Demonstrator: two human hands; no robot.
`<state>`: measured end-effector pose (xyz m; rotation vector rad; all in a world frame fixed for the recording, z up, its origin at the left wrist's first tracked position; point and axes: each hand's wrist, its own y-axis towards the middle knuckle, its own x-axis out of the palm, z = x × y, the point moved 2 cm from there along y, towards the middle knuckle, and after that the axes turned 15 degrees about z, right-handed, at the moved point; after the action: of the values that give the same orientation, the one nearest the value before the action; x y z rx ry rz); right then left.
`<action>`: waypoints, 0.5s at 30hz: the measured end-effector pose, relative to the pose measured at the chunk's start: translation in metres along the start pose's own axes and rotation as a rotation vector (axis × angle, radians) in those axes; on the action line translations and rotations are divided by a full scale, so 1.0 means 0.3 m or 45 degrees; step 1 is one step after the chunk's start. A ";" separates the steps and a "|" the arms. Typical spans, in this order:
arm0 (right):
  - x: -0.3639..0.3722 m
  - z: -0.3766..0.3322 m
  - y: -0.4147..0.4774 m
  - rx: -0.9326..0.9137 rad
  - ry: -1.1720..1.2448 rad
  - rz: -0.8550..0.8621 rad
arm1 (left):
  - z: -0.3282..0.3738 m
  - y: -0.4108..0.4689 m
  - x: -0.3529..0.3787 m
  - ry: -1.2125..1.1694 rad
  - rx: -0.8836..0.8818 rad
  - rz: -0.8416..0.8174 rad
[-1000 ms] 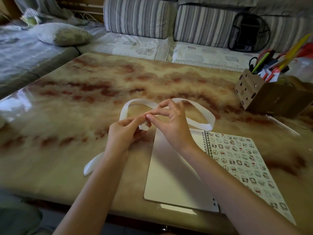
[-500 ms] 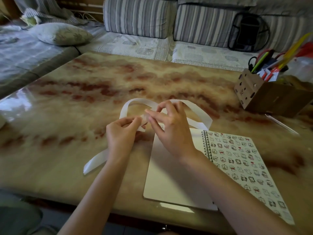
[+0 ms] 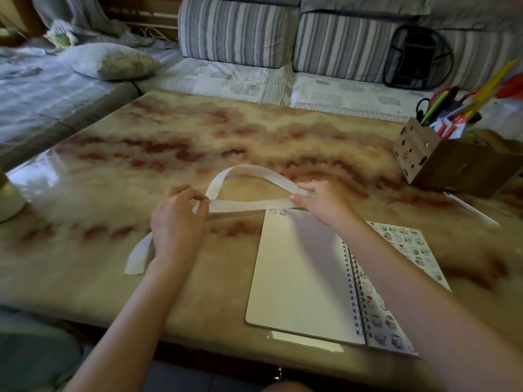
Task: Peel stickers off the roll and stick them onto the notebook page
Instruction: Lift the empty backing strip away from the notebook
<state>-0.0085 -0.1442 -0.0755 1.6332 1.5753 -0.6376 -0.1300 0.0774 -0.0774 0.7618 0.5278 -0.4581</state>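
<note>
- The sticker strip [image 3: 249,204] is held straight between the left hand [image 3: 177,222] and the right hand [image 3: 325,203], just beyond the top edge of the open notebook [image 3: 300,273]. Its loose end lies on the counter [image 3: 113,292] left of the notebook.
- Two small stickers [image 3: 277,212] at the notebook's top edge are too small to be made out.
- The strip is pinched by the left hand, left of the notebook, and gripped by the right hand over the notebook's top edge.

The table [image 3: 254,131] is glossy, the strip [image 3: 249,205] matt paper, the notebook page [image 3: 297,278] smooth on a metal coil [image 3: 353,301]; the box [image 3: 452,168] perhaps cardboard.
</note>
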 end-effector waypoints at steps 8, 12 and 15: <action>0.081 0.022 0.082 0.081 -0.009 0.048 | -0.023 -0.006 0.038 0.050 -0.004 -0.086; 0.072 0.038 0.079 0.084 0.202 0.081 | -0.030 0.000 0.050 -0.026 -0.017 -0.066; 0.045 -0.011 0.079 0.018 0.265 0.185 | -0.017 0.015 0.043 -0.223 -0.143 0.003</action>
<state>0.0158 -0.1322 -0.0800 1.8541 1.5809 -0.4134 -0.1188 0.0816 -0.0860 0.6083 0.3860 -0.4842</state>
